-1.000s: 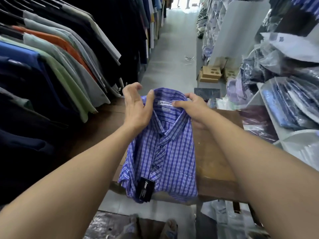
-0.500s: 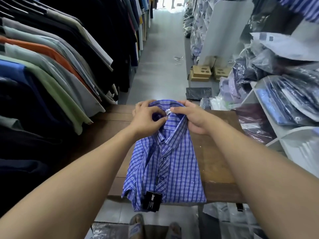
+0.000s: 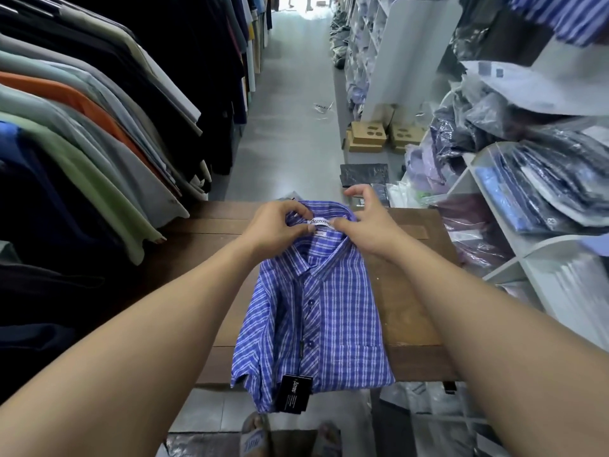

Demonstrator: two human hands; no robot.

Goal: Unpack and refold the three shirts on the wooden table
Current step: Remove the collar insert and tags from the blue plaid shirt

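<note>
One shirt point(image 3: 316, 311) is seen folded on the worktop point(image 3: 412, 308), hem overhanging the near edge | collar point(image 3: 329, 209) is pinched by left hand point(image 3: 273, 230) and right hand point(image 3: 365, 222) | step judged: collar being squared | next: fold to be smoothed without shifting it

Blue plaid shirt point(image 3: 333, 311) lies folded, front up, on bench point(image 3: 412, 291). My left hand point(image 3: 275, 227) and right hand point(image 3: 367, 221) pinch its collar point(image 3: 333, 207). Black tag point(image 3: 294, 394) hangs over near edge.
</note>
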